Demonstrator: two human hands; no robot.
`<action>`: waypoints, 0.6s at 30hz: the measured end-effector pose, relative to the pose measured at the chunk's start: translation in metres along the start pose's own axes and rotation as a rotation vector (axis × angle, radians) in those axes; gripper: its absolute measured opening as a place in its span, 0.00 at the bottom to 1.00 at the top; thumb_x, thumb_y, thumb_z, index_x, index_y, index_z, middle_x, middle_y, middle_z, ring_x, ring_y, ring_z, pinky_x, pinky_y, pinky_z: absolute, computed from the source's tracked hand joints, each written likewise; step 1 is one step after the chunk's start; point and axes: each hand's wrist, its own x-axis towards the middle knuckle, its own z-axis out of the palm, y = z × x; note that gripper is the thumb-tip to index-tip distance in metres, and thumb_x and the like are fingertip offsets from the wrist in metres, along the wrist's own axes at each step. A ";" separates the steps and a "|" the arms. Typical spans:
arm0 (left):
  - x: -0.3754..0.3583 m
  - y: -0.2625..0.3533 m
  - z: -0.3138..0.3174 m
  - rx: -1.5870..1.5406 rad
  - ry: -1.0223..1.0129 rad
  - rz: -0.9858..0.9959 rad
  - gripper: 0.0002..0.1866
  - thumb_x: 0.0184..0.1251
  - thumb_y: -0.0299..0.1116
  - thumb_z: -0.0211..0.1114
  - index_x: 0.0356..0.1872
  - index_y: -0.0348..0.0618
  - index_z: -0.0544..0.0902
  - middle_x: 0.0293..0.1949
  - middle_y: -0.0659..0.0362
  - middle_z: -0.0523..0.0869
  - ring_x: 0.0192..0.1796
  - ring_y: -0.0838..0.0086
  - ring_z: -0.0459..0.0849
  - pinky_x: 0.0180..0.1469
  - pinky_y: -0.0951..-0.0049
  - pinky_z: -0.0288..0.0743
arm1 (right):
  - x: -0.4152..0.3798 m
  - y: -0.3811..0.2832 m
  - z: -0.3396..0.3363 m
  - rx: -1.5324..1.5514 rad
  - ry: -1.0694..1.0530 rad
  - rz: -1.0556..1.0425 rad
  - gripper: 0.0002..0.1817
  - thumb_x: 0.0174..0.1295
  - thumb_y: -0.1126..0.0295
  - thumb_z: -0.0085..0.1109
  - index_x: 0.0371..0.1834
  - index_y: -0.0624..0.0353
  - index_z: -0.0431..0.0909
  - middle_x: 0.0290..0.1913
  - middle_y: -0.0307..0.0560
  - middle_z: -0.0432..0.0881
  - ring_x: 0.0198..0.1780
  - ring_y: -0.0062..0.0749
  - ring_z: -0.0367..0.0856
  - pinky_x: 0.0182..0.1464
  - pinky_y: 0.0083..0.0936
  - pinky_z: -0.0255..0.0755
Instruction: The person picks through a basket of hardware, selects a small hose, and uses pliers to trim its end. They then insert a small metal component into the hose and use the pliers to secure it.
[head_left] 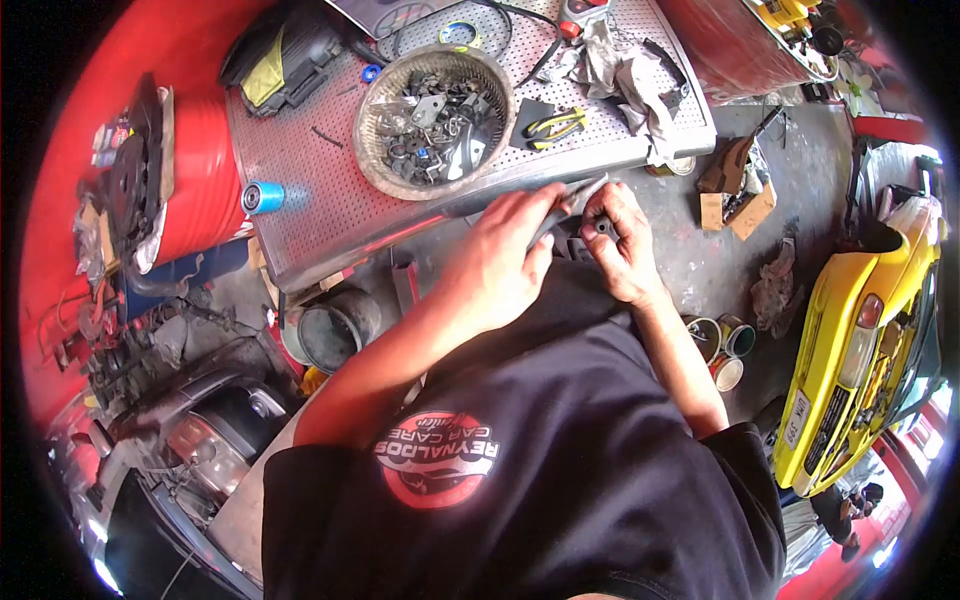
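My left hand (498,262) is closed around a thin dark tool with a pale grey pointed end (588,190), which looks like a blade. The tip reaches across to the top of my right hand (626,246). Curled in the right fingers is a small dark round piece (603,226), its end facing up with what looks like a hole in it. Both hands are close together in front of my chest, just off the metal edge of the perforated workbench (330,225). My fingers hide most of both held things.
On the bench stand a round basin (365,125) of metal clips and small parts, yellow-black pliers (556,128), a blue oil filter (263,197) and crumpled paper (640,95). A cardboard box (752,208), open cans (736,337) and a yellow car bumper (815,350) are to the right.
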 end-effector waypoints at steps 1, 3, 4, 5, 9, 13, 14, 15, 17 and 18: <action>-0.004 0.001 -0.008 -0.010 -0.075 -0.016 0.18 0.72 0.31 0.63 0.60 0.38 0.78 0.52 0.47 0.85 0.56 0.51 0.84 0.58 0.60 0.77 | 0.000 -0.002 -0.001 -0.075 0.014 -0.042 0.11 0.56 0.65 0.61 0.36 0.60 0.75 0.34 0.49 0.74 0.39 0.48 0.71 0.48 0.39 0.63; -0.008 0.007 -0.025 0.027 -0.224 -0.105 0.16 0.72 0.34 0.63 0.57 0.38 0.80 0.47 0.48 0.87 0.51 0.53 0.86 0.54 0.60 0.78 | 0.002 -0.010 -0.009 -0.209 -0.072 -0.030 0.13 0.59 0.62 0.62 0.37 0.60 0.75 0.35 0.50 0.74 0.41 0.49 0.70 0.48 0.40 0.63; -0.010 0.012 -0.031 0.047 -0.297 -0.153 0.16 0.73 0.36 0.64 0.55 0.38 0.81 0.44 0.48 0.88 0.49 0.54 0.87 0.52 0.60 0.79 | 0.002 -0.015 -0.013 -0.273 -0.119 -0.025 0.14 0.60 0.60 0.63 0.38 0.60 0.75 0.36 0.50 0.74 0.41 0.49 0.70 0.48 0.40 0.63; -0.009 0.016 -0.036 -0.016 -0.335 -0.256 0.16 0.75 0.40 0.63 0.50 0.37 0.84 0.35 0.49 0.88 0.41 0.56 0.89 0.46 0.61 0.80 | 0.002 -0.018 -0.015 -0.301 -0.174 -0.020 0.18 0.63 0.54 0.62 0.40 0.60 0.76 0.39 0.51 0.74 0.43 0.50 0.70 0.49 0.42 0.64; -0.010 0.014 -0.045 -0.056 -0.429 -0.449 0.19 0.78 0.44 0.58 0.47 0.36 0.85 0.30 0.49 0.87 0.33 0.62 0.87 0.40 0.64 0.79 | -0.002 -0.023 -0.019 -0.490 -0.274 -0.085 0.21 0.64 0.49 0.58 0.42 0.58 0.77 0.40 0.50 0.75 0.45 0.50 0.73 0.51 0.42 0.67; -0.006 0.011 -0.050 0.011 -0.496 -0.404 0.19 0.78 0.45 0.57 0.45 0.37 0.85 0.28 0.52 0.85 0.31 0.65 0.85 0.39 0.64 0.78 | 0.001 -0.035 -0.025 -0.617 -0.326 -0.142 0.20 0.60 0.49 0.61 0.42 0.56 0.78 0.39 0.48 0.76 0.45 0.47 0.75 0.50 0.40 0.70; -0.005 0.014 -0.053 0.004 -0.479 -0.407 0.19 0.78 0.45 0.56 0.45 0.37 0.85 0.27 0.53 0.85 0.32 0.66 0.85 0.39 0.64 0.77 | 0.002 -0.037 -0.026 -0.645 -0.336 -0.140 0.20 0.60 0.49 0.61 0.42 0.55 0.78 0.39 0.48 0.76 0.44 0.46 0.76 0.50 0.40 0.70; -0.003 0.017 -0.057 -0.002 -0.463 -0.408 0.19 0.78 0.45 0.56 0.44 0.37 0.85 0.27 0.53 0.85 0.32 0.67 0.85 0.39 0.64 0.77 | 0.001 -0.039 -0.027 -0.674 -0.346 -0.136 0.20 0.59 0.49 0.62 0.41 0.55 0.78 0.39 0.47 0.77 0.44 0.45 0.76 0.49 0.40 0.71; 0.001 0.020 -0.063 -0.002 -0.524 -0.454 0.20 0.78 0.45 0.56 0.42 0.37 0.85 0.27 0.54 0.84 0.31 0.68 0.84 0.38 0.65 0.77 | -0.001 -0.037 -0.029 -0.701 -0.348 -0.133 0.20 0.58 0.50 0.62 0.40 0.55 0.78 0.38 0.47 0.77 0.44 0.44 0.77 0.49 0.39 0.72; 0.000 0.021 -0.064 -0.005 -0.552 -0.483 0.20 0.78 0.45 0.55 0.40 0.37 0.85 0.26 0.54 0.84 0.31 0.68 0.84 0.38 0.65 0.76 | -0.003 -0.037 -0.029 -0.711 -0.355 -0.133 0.19 0.58 0.50 0.63 0.40 0.55 0.78 0.38 0.46 0.77 0.44 0.44 0.77 0.49 0.39 0.72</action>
